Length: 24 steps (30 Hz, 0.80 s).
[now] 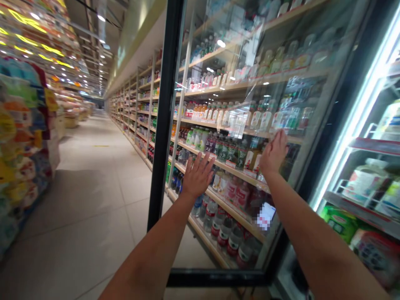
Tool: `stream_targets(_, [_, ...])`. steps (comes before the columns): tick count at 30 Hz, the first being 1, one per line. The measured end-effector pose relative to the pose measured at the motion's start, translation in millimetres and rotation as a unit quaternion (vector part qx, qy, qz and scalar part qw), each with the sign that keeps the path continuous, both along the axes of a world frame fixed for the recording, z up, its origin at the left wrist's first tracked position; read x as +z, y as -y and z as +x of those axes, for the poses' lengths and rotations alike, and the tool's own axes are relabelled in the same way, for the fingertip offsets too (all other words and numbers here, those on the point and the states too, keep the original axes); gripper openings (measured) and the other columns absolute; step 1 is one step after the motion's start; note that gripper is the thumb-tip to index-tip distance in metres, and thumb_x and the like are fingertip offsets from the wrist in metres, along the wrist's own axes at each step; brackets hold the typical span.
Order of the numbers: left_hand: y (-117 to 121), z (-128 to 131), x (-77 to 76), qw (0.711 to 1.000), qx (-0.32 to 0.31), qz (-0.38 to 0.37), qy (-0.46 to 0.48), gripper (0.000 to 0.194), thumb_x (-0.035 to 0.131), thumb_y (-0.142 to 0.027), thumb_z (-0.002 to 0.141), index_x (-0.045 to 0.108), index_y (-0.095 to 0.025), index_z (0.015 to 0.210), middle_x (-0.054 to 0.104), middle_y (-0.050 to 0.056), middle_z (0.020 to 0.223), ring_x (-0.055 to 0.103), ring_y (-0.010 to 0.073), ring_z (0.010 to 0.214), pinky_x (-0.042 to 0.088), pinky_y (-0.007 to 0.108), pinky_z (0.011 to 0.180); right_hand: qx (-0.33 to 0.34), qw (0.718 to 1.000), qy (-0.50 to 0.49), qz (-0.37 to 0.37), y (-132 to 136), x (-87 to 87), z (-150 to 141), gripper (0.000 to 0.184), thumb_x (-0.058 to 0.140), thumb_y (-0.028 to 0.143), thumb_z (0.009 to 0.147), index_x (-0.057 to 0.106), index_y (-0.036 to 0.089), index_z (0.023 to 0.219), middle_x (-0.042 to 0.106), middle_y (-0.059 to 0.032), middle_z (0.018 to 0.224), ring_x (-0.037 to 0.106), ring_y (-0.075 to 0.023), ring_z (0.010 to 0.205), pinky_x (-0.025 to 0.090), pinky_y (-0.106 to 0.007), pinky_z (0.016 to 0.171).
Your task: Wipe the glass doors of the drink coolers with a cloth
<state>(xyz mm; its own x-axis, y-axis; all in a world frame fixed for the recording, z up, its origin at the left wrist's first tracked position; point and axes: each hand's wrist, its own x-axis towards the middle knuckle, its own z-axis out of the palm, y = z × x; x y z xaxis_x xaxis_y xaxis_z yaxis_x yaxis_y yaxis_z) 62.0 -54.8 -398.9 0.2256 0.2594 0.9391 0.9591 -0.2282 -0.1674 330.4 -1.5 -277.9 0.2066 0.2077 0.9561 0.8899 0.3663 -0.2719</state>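
Note:
A glass fridge door (237,273) with a black frame stands swung out in front of me. My left hand (197,176) is open, its fingers spread and its palm toward the lower middle of the pane. Higher and farther right, my right hand (275,153) is also open, with straight fingers held close together toward the glass. Both hands are at the pane; whether each palm touches it I cannot tell for sure. Neither hand holds anything. A small white sticker (265,216), partly blurred, shows on the door low on the right.
Through the glass appear wooden shelves (218,123) of bottled drinks. On my right is the lit fridge interior, with a large bottle (367,177) and green packs (339,223) on its racks. A tiled aisle (93,200) runs ahead; stacked colourful packages (21,137) line its left side.

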Motion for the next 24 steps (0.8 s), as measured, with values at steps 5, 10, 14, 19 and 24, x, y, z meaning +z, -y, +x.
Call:
stream_targets(5, [-2,0,-0.9,1.000,-0.004,0.007,0.000,0.056,0.056,-0.029,0.103,0.043,-0.021,0.156,0.033,0.009,0.161,0.015,0.0295,0.154,0.006,0.055,0.128,-0.010,0.999,-0.038,0.003,-5,-15.4,18,0.066,0.030,0.021,0.091,0.038,0.004,0.154,0.035,-0.0203,0.161,0.028,-0.0333,0.151,0.027,-0.065,0.119])
stream_targets(10, [-4,-1,-0.1,1.000,-0.004,0.016,0.000,0.054,0.054,-0.028,0.103,0.044,-0.019,0.156,0.033,0.010,0.161,0.014,0.0294,0.154,0.006,0.055,0.127,0.026,0.994,0.105,0.017,0,-3.2,-39,0.065,0.032,0.018,0.094,0.032,0.014,0.159,0.030,-0.0110,0.165,0.019,-0.0266,0.155,0.024,-0.056,0.124])
stream_targets(14, [-3,-2,0.2,1.000,-0.005,0.015,0.000,0.054,0.053,-0.030,0.104,0.043,-0.021,0.156,0.035,0.009,0.160,0.016,0.0289,0.154,0.009,0.055,0.127,0.067,0.949,0.309,0.008,21,-43.4,-84,0.059,0.035,0.017,0.098,0.038,0.016,0.157,0.033,-0.0073,0.164,0.016,-0.0230,0.156,0.017,-0.050,0.127])
stream_targets(19, [1,-1,-1.3,1.000,-0.014,0.021,0.007,0.050,0.053,-0.031,0.104,0.049,-0.023,0.153,0.040,0.009,0.158,0.025,0.0310,0.152,0.013,0.054,0.126,0.075,0.928,0.364,-0.011,19,-29.7,-56,0.058,0.040,0.019,0.097,0.041,0.023,0.156,0.038,-0.0039,0.162,0.023,-0.0199,0.155,0.011,-0.050,0.128])
stream_targets(24, [15,3,45.7,0.998,-0.006,0.047,0.047,0.046,0.052,-0.032,0.104,0.054,-0.025,0.149,0.047,0.009,0.155,0.037,0.0299,0.146,0.018,0.050,0.124,0.009,0.999,0.052,0.002,-2,-21.2,18,0.061,0.032,0.021,0.097,0.035,0.019,0.158,0.033,-0.0101,0.163,0.027,-0.0232,0.153,0.021,-0.056,0.125])
